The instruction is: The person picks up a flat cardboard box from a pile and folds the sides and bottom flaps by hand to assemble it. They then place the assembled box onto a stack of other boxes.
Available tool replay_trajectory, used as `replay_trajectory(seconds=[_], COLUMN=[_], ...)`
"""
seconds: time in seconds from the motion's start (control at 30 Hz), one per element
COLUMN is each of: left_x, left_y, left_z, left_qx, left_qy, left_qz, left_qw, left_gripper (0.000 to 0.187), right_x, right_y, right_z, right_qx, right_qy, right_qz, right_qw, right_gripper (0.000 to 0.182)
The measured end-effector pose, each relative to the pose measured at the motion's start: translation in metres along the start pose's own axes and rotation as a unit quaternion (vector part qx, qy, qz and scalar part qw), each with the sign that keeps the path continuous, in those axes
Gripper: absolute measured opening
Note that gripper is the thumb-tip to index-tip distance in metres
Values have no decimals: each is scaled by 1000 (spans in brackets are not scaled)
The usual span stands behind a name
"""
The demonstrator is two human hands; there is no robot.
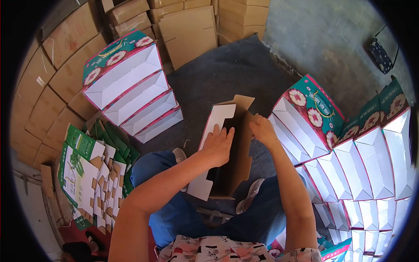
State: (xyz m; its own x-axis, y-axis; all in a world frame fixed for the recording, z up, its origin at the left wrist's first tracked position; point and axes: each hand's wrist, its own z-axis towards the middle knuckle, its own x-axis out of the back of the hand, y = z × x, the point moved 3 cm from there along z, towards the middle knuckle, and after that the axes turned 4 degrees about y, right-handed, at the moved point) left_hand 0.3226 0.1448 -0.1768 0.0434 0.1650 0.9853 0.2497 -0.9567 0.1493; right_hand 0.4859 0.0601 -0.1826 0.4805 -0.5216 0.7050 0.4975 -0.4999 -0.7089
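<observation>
An open cardboard box (238, 174) stands between my knees, brown inside, with a white panel (205, 174) on its left and notched flaps along its rim. My left hand (219, 146) lies over the left panel's upper edge, fingers spread and reaching toward the opening. At the far right corner, my right hand (262, 129) has its fingers curled and pinched on the box's brown flap. The box's outer right side and base are hidden from me.
Stacked gift boxes (131, 87) stand at left, with many more (349, 174) at right. Flattened green-and-white cartons (94, 174) lie at my left. Brown cartons (65, 74) line the wall. A dark pouch (380, 56) hangs at far right.
</observation>
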Motion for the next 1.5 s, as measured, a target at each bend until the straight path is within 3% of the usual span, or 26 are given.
replay_trajectory(seconds=[0.13, 0.27, 0.4, 0.5, 0.57, 0.67, 0.73, 0.8, 0.87, 0.97, 1.2, 1.3, 1.4, 1.5], left_x=[8, 4, -11, -17, -26, -35, -40, -36, -40, -42, -54, -68, -77, -78], left_y=[6, 7, 9, 19, 19, 16, 14, 10, 11, 17, 22, 15, 6, 1], left_z=[-1, 10, 38, 29, 27, 27, 29, 25, 28, 31, 27, 21, 22, 8], left_qx=[3, 11, 4, -35, -61, -36, -43, -57, -50, -51, -62, -107, -123, -99], left_qy=[27, 7, 6, 112, 110, 119, 124, 116, 124, 127, 103, 140, 202, 220], left_qz=[59, 27, -36, -85, -80, -60, -65, -74, -66, -73, -5, -16, -122, -164], left_qw=[998, 1000, 999, 989, 989, 990, 989, 989, 989, 988, 993, 984, 964, 956], left_gripper=[74, 73, 76, 80, 85, 85, 83, 79, 79, 78, 80, 73, 61, 52], right_x=[6, 16, 11, 11, 10, 19, 26, 22, 16, 26, 40, 27, 7, -18], right_y=[-13, -25, 1, -4, -6, -28, -63, -76, -72, -69, -64, -46, -29, -23], right_z=[-5, -6, 9, 1, -10, -36, -70, -110, -146, -179, -182, -164, -146, -142], right_qx=[30, 79, 62, 21, 32, 255, 376, 407, 353, 379, 378, 246, 224, 259], right_qy=[-19, -25, 56, 109, 172, 275, 239, -14, -243, -222, -286, -285, -141, -119], right_qz=[-16, -86, -187, -230, -223, -274, -285, -220, -183, -207, -184, -223, -311, -391], right_qw=[999, 993, 979, 967, 959, 886, 849, 887, 885, 874, 861, 899, 913, 875], right_gripper=[27, 29, 28, 30, 32, 36, 31, 24, 21, 21, 14, 15, 19, 18])
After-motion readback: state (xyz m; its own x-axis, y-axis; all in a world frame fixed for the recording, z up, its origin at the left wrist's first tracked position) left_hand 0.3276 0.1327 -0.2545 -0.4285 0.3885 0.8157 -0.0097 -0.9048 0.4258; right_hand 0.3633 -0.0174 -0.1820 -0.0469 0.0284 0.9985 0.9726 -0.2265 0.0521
